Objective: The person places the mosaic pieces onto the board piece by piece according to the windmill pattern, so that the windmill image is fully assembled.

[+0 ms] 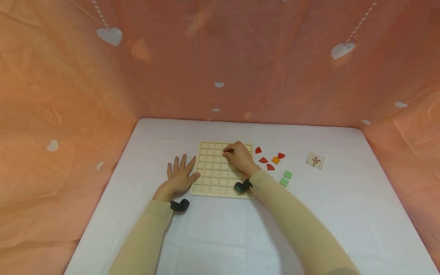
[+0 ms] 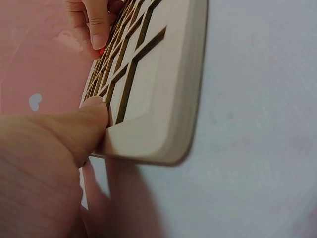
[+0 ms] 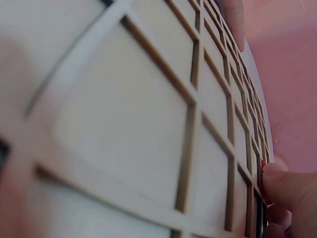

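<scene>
A pale wooden grid board lies on the white table, its square cells marked off by raised ridges. My right hand is over the board's upper right part and pinches a small red piece between thumb and fingers, low over the cells. Most of that piece is hidden by the fingertips. Spread flat at the board's left side, my left hand rests with straight fingers, its thumb touching the board's edge in the left wrist view. Several red quarter-circle pieces lie just right of the board.
Among the red pieces is an orange square. Two green squares lie nearer, beside the right forearm. Farther right is a small card printed with a grid and a pinwheel-like figure. Pink-orange cloth hangs behind and beside the table.
</scene>
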Demonstrator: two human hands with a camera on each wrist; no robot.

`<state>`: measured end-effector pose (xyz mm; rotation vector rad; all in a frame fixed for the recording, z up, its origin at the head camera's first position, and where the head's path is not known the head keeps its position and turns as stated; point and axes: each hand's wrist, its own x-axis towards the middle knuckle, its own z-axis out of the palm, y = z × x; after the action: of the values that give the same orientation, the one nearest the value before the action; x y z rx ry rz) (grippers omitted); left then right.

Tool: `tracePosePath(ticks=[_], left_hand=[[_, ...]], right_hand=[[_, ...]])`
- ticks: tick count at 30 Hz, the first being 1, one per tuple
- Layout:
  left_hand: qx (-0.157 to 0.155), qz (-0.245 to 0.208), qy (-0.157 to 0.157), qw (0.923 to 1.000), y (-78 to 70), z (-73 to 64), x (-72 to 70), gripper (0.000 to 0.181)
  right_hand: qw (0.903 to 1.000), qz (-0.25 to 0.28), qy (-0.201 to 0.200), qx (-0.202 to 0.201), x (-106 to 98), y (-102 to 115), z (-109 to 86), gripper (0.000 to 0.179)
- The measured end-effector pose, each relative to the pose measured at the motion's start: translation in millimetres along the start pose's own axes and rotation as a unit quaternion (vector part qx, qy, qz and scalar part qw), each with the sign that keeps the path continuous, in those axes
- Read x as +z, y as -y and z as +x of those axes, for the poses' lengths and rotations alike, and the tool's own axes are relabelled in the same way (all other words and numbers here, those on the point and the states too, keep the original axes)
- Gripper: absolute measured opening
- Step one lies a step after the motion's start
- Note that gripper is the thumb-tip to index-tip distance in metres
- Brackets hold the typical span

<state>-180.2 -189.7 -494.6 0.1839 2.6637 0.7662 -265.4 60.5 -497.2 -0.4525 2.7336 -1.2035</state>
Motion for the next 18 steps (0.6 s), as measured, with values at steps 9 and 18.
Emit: tracePosePath(ticks=[9, 18], left_hand=[[0.003, -0.003, -0.012, 0.9999, 0.8, 3.0, 3.5, 0.070], [0.009, -0.004, -0.014, 0.9999, 3.8, 3.7, 3.7, 0.070]], right_hand=[[0.9993, 0.003, -0.027, 0.028, 0.7, 2.0, -1.0, 0.019], [0.9991, -0.042, -0.003, 0.012, -1.9, 0.6, 2.4, 0.018]])
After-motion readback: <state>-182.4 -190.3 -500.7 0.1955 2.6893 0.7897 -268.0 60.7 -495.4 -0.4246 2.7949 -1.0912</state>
